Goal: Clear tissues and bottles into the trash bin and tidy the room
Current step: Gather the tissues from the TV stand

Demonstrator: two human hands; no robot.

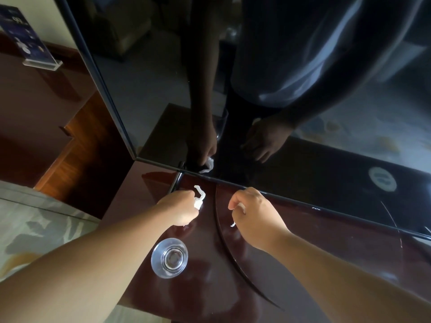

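Two bare hands reach over a glossy dark red cabinet top. The left hand is closed in a loose fist around one crumpled white tissue, and a twisted end sticks up past the knuckles. The right hand, just to the right and not touching the left, has its fingers curled under and pinches one small tissue scrap. A thin white shred shows below that hand's thumb side; it is unclear whether it belongs to the same piece. Both tissues are held just above the cabinet, close to the far edge.

One empty clear drinking glass stands upright on the cabinet, nearer than the left hand and seen from straight above. One thin black cable curves across the surface between the hands and runs on toward the near right.

One large television stands at the far side, with its screen off. The dark panel reflects the two hands, the tissue and the person's pale shirt. One of the television's slim black stand feet rests just beyond the left hand.

At the far left, one clear acrylic leaflet holder with a blue card stands on a separate dark surface. Patterned pale carpet covers the floor at the near left.
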